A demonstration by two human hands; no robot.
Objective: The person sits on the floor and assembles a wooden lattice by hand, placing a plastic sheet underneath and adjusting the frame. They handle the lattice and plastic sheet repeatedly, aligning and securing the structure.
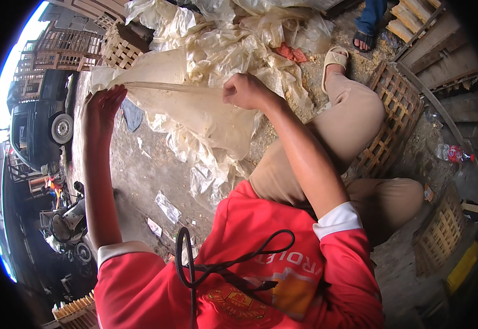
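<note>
A cloudy, yellowish plastic sheet (206,118) is stretched between my two hands, its upper edge drawn into a taut fold. My left hand (105,101) is closed on the sheet's left end, arm reaching far out. On the right, my right hand (244,91) pinches the other end, fingers curled in. The sheet's lower part hangs down in loose creases toward my lap. Behind it lies a large heap of crumpled translucent plastic sheeting (222,35), and where the held sheet parts from the heap I cannot tell.
Woven bamboo crates stand at the far left (119,52) and right (395,109). A plastic bottle (451,153) lies at right. Another person's sandalled foot (363,41) is at the far right. A dark van (38,126) and motorbikes (69,225) stand left. Scraps litter the ground.
</note>
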